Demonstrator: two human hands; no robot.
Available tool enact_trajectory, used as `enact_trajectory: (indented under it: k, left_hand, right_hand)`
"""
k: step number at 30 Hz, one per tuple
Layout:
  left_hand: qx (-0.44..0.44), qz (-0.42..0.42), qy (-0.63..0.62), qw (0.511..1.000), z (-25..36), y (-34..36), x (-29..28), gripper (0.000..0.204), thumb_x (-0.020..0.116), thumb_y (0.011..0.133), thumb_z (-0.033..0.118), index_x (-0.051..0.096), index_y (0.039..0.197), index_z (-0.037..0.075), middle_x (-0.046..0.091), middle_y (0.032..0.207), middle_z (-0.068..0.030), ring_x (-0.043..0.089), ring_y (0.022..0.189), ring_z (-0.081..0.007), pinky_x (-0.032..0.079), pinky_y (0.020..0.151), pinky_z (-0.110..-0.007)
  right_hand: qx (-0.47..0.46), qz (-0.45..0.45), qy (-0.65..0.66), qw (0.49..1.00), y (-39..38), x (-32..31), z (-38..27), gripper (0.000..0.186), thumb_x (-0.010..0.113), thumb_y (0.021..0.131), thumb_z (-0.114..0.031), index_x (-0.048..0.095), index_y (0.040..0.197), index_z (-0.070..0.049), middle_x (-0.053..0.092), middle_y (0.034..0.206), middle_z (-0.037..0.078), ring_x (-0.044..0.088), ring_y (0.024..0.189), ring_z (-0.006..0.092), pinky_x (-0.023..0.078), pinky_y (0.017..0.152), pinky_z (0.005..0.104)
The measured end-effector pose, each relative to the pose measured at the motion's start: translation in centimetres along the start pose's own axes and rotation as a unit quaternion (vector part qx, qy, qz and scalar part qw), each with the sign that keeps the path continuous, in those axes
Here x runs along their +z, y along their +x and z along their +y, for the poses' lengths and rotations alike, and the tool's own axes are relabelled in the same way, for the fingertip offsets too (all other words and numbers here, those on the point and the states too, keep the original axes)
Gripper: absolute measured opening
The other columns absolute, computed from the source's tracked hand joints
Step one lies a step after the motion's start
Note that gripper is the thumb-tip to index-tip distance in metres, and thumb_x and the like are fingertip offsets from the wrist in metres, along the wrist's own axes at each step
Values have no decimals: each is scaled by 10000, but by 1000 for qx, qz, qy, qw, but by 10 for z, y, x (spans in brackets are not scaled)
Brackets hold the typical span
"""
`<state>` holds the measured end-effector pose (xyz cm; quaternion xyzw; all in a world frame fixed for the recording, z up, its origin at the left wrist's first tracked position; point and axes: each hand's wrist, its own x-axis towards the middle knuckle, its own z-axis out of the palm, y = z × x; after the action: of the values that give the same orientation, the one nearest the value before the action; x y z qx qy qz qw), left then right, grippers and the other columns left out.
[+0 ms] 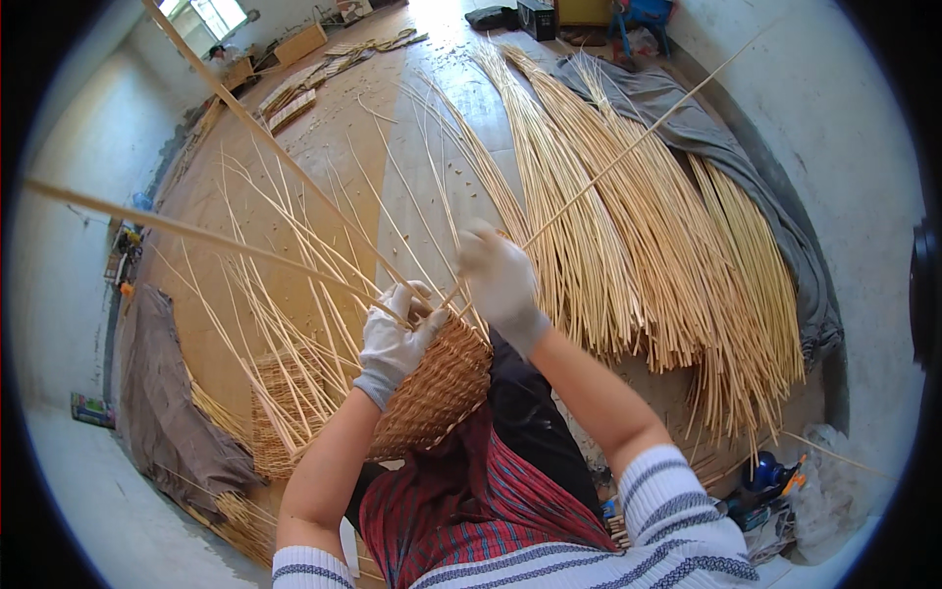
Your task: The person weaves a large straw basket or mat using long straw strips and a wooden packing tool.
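The left hand (394,339) is gripping upright stakes on the basket (432,388) at six o'clock; the right hand (498,275) is pinching a weaving rod (628,147) running toward one o'clock, best kept taut.

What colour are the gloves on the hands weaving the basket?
White. Both gloves, on the left hand and right hand, show clearly in the head view.

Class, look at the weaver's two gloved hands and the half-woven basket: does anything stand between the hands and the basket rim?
Nothing visible does. The left hand rests right on the rim of the woven basket, among the upright stakes. The right hand, just above the rim, grips a long thin rod.
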<state>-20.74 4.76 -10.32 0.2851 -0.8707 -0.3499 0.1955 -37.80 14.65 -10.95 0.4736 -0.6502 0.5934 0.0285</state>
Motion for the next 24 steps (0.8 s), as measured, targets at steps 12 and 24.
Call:
enact_trajectory:
  k: [12, 24]
  left_hand:
    - [-2, -71, 50, 996, -12, 4, 2, 401, 791, 851, 221, 641, 1176, 40, 724, 899, -112, 688, 722, -203, 544, 682, -349]
    - [77, -35, 148, 985, -10, 14, -5, 376, 823, 744, 201, 696, 1090, 131, 707, 769, -52, 657, 751, -238, 512, 767, -387]
  right_hand:
    - [-81, -198, -75, 974, 56, 79, 8, 278, 635, 896, -356, 716, 1014, -118, 721, 835, 121, 714, 792, 343, 569, 673, 404]
    - [152, 61, 376, 912, 3, 68, 56, 236, 727, 883, -233, 619, 1037, -90, 624, 711, 39, 599, 595, 170, 500, 554, 347]
